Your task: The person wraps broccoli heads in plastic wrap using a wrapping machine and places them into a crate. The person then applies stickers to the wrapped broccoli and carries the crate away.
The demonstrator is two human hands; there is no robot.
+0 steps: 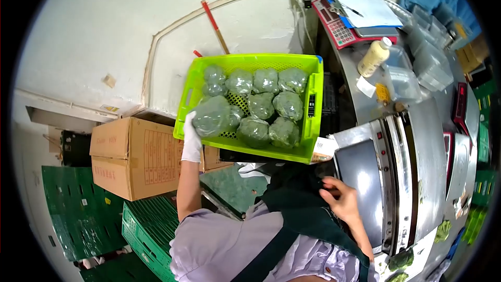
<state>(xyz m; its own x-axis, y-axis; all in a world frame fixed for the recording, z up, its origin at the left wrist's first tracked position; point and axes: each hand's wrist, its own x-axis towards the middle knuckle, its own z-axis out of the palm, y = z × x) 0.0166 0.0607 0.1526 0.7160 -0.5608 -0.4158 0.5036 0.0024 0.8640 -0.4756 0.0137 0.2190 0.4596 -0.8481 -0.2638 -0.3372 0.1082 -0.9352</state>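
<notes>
A bright green crate (250, 154) holds several heads of broccoli wrapped in clear film. My left hand (191, 138), in a white glove, grips one wrapped broccoli (211, 116) over the crate's left side. Another wrapped broccoli (253, 131) lies near the front edge inside. My bare right hand (340, 198) is outside the crate, below its right corner, beside the wrapping machine (360, 188). Its fingers are curled, thumb and forefinger a little apart, with nothing seen in them. A label card (323, 149) hangs at the crate's front right corner.
Cardboard boxes (135, 157) stand at left above green crates (148, 240). On the metal counter at right are a red scale (339, 30) with a clipboard (365, 10), a bottle (374, 57) and clear plastic containers (432, 62). Unwrapped broccoli (401, 259) lies at lower right.
</notes>
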